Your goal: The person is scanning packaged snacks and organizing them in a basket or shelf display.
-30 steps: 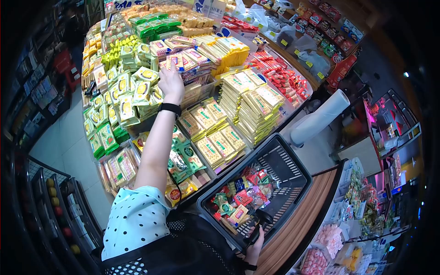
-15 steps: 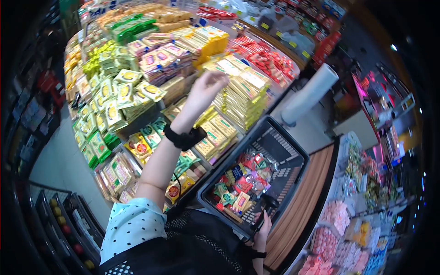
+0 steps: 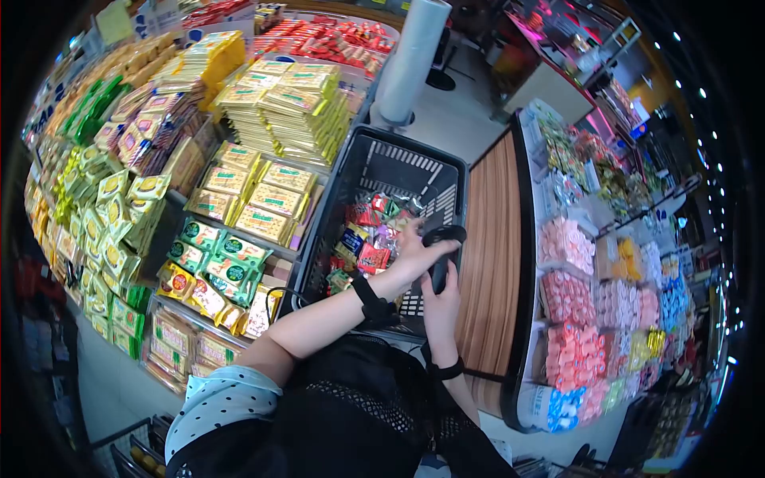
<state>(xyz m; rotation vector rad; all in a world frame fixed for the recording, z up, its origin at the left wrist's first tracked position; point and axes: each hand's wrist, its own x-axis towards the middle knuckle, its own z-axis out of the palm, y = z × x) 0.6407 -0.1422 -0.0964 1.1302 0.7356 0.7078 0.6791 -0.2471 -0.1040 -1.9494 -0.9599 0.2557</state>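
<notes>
My right hand [image 3: 441,309] is closed around the stem of a black handheld device [image 3: 444,235] with a wide, rounded head. My left hand [image 3: 409,253] is beside it with fingers apart, its thumb reaching along the underside of the device's head. Both hands are over a dark grey plastic shopping basket [image 3: 460,171] with slotted walls. Inside the basket, several small wrapped snacks [image 3: 373,257] in red, navy and green lie in a loose heap, partly hidden by my left hand and forearm.
Stacked yellow cracker packs [image 3: 291,103] and green and yellow packets [image 3: 219,259] fill the display at left. A clear plastic bag roll [image 3: 410,60] stands beyond the basket. To the right are a wood-grain counter [image 3: 492,239] and shelves of pink packets [image 3: 570,350].
My left hand has come back from over the cracker stacks to the basket, beside the black device. The view has turned to the right. My right hand still holds the device.
</notes>
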